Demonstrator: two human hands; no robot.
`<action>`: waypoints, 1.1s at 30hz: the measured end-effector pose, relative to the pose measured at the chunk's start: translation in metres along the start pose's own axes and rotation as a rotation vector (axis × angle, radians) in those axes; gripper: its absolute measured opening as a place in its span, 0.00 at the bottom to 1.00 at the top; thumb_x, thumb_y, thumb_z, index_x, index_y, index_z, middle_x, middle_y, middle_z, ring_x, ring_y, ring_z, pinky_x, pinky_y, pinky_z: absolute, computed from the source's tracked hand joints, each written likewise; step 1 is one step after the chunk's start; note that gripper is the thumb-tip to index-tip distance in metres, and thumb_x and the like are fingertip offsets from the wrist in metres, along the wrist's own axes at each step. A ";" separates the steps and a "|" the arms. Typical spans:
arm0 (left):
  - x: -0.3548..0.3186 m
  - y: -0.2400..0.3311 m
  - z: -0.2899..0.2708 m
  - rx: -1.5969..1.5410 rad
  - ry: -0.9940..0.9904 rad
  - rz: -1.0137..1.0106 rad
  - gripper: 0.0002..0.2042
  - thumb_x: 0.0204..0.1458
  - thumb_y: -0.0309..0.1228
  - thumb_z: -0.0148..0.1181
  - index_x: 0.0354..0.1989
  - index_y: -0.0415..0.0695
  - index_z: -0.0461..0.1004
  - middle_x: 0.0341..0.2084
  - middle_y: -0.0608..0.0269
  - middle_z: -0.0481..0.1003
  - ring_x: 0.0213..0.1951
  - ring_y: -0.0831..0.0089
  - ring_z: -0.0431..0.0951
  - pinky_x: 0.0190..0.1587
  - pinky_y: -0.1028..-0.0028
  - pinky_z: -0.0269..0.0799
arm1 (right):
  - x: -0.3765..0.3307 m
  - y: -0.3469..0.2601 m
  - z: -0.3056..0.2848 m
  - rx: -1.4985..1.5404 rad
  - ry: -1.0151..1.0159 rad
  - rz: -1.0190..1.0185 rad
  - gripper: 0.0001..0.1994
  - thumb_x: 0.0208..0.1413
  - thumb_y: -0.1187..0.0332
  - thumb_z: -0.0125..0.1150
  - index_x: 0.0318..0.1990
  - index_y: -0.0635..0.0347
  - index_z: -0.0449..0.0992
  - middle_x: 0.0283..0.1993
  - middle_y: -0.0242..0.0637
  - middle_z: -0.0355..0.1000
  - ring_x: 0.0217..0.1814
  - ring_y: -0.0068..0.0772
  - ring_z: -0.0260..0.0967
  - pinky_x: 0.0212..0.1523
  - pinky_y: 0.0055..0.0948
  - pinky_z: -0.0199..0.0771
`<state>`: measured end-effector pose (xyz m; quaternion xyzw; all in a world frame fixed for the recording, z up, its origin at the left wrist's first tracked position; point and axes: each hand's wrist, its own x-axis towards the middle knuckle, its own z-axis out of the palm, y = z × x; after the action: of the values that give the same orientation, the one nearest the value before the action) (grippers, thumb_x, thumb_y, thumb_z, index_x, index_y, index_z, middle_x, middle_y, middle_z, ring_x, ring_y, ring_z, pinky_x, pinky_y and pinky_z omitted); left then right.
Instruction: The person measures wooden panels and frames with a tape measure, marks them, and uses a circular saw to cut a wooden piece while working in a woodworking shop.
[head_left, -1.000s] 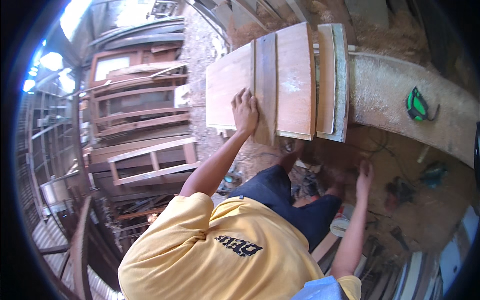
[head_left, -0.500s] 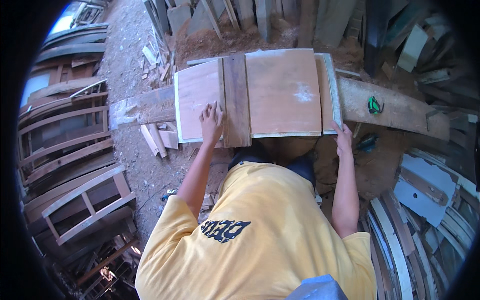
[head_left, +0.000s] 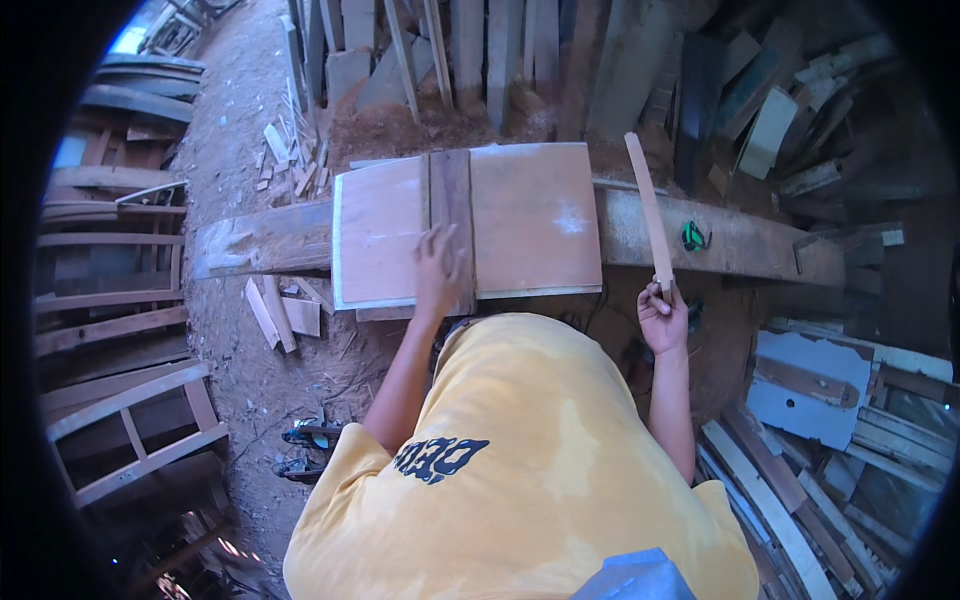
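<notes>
A pale plywood panel point(head_left: 530, 215) lies across a wooden plank bench in front of me. Over it, running front to back, is a dark brown board point(head_left: 452, 190). My left hand point(head_left: 438, 272) rests on that board and the panel beside it, fingers spread and a bit blurred. To the right, apart from the panel, my right hand point(head_left: 664, 318) grips the lower end of a long, narrow wood strip point(head_left: 650, 210). The strip points up and away from me, in front of the bench's right part.
The plank bench point(head_left: 270, 240) extends past both sides of the panel. A green tape measure point(head_left: 693, 236) sits on its right part. Offcuts point(head_left: 285, 315) and power tools point(head_left: 312, 435) lie on the ground at left. Wooden frames point(head_left: 140, 430) and stacked boards point(head_left: 790, 500) flank me.
My right hand has moved the strip off from the panel's right end and now holds it apart. The left hand stays on the dark board. The whole view has shifted a little.
</notes>
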<state>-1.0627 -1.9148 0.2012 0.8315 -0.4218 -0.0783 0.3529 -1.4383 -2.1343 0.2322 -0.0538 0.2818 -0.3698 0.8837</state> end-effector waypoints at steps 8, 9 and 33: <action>0.047 0.140 0.010 -0.917 -0.432 -0.078 0.24 0.68 0.40 0.53 0.69 0.43 0.65 0.55 0.57 0.77 0.58 0.64 0.75 0.64 0.65 0.66 | -0.026 0.007 0.086 -0.535 -0.092 -0.020 0.13 0.72 0.62 0.49 0.51 0.63 0.73 0.34 0.32 0.76 0.19 0.15 0.63 0.33 0.22 0.76; 0.052 0.153 0.006 -1.108 -0.488 -0.091 0.25 0.68 0.41 0.52 0.70 0.41 0.63 0.55 0.57 0.77 0.57 0.67 0.75 0.64 0.66 0.67 | -0.025 0.009 0.093 -0.631 -0.152 -0.021 0.13 0.72 0.62 0.48 0.51 0.62 0.73 0.34 0.32 0.76 0.19 0.14 0.63 0.26 0.18 0.73; 0.065 0.117 -0.035 -1.623 -0.325 -0.501 0.25 0.60 0.39 0.65 0.57 0.47 0.58 0.48 0.57 0.71 0.51 0.65 0.77 0.54 0.61 0.75 | 0.024 0.066 0.146 -0.897 -0.283 0.263 0.16 0.71 0.58 0.52 0.50 0.62 0.75 0.36 0.31 0.76 0.26 0.16 0.70 0.23 0.15 0.68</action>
<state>-1.0820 -1.9922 0.3146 0.3693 -0.0852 -0.5487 0.7452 -1.3052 -2.1196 0.3232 -0.4432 0.2947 -0.0861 0.8422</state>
